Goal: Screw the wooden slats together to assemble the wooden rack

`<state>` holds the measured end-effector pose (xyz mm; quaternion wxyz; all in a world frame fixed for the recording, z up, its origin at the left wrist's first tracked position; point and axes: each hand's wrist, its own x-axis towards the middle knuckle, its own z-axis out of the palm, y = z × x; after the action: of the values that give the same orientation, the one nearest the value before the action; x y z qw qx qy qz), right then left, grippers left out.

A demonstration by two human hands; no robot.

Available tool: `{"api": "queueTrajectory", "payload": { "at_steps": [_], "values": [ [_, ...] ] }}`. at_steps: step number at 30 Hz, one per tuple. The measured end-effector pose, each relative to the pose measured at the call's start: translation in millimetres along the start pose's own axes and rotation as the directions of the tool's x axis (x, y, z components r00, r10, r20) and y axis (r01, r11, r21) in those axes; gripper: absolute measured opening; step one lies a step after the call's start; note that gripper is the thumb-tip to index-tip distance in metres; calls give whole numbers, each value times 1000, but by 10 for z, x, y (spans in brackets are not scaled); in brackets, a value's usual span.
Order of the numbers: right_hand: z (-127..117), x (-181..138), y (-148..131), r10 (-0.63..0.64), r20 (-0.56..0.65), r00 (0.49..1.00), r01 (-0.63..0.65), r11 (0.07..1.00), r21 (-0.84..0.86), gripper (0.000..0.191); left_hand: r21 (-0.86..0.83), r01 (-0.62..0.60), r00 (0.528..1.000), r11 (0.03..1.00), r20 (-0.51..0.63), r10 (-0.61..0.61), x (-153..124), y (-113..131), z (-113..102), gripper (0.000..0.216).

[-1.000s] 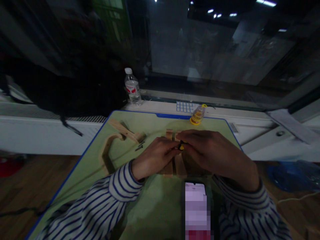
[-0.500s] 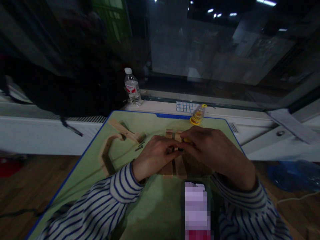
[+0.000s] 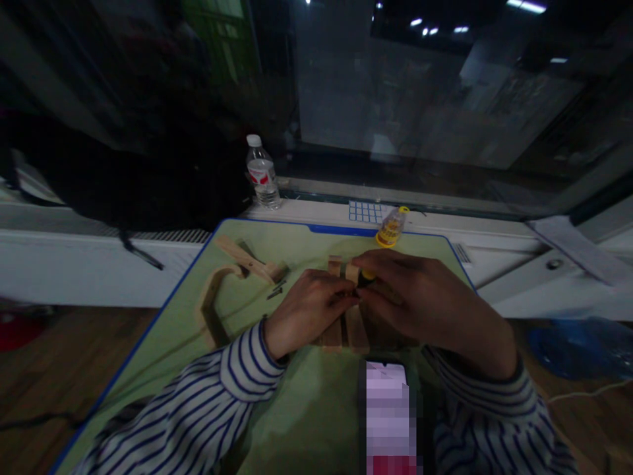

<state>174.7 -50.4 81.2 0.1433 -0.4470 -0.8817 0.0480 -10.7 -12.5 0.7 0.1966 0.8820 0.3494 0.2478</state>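
Observation:
My right hand [image 3: 420, 287] is closed around a short yellow-and-black screwdriver [image 3: 366, 278], its fingers hiding part of the handle. My left hand [image 3: 311, 303] pinches at the tool's tip, thumb and forefinger together; whatever lies between them is hidden. Both hands are over two parallel wooden bars [image 3: 357, 333], part of a wooden piece partly covered by the hands. Left of my left hand lie a few dark screws [image 3: 277, 289]. Beyond them are a wooden piece with a crosspiece [image 3: 247, 260] and a curved wooden piece [image 3: 211, 297].
The pale green table [image 3: 291, 409] has a blue edge. A phone [image 3: 388, 415] lies near me. A small yellow-capped bottle [image 3: 390, 227] stands at the back edge. On the sill are a water bottle [image 3: 263, 175] and a black bag [image 3: 148, 178], before a dark window.
My right hand has shifted slightly to the right and its fingers have parted a little, showing more of the screwdriver handle. My left hand has barely moved.

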Motion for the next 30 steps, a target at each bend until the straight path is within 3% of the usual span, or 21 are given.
{"api": "queueTrajectory", "payload": {
  "at_steps": [4,10,18,23,30],
  "values": [
    [-3,-20,18,-38,35,999,37,999,26,39,5,-25,999,1000,37,24,5,-11,-5,18],
    [21,-19,49,-92,23,995,92,996,-5,42,-117,-28,996,993,79,37,10,-42,-3,18],
    [0,15,30,-39,57,998,40,999,-32,27,-169,-5,995,986,101,23,27,8,-47,16],
    [1,24,18,-33,59,998,36,998,-54,21,-173,30,997,985,74,-17,25,31,-70,16],
    [4,53,-3,8,59,998,-2,995,-103,28,-67,-10,1000,998,-10,9,8,38,-36,18]
  ]
}}
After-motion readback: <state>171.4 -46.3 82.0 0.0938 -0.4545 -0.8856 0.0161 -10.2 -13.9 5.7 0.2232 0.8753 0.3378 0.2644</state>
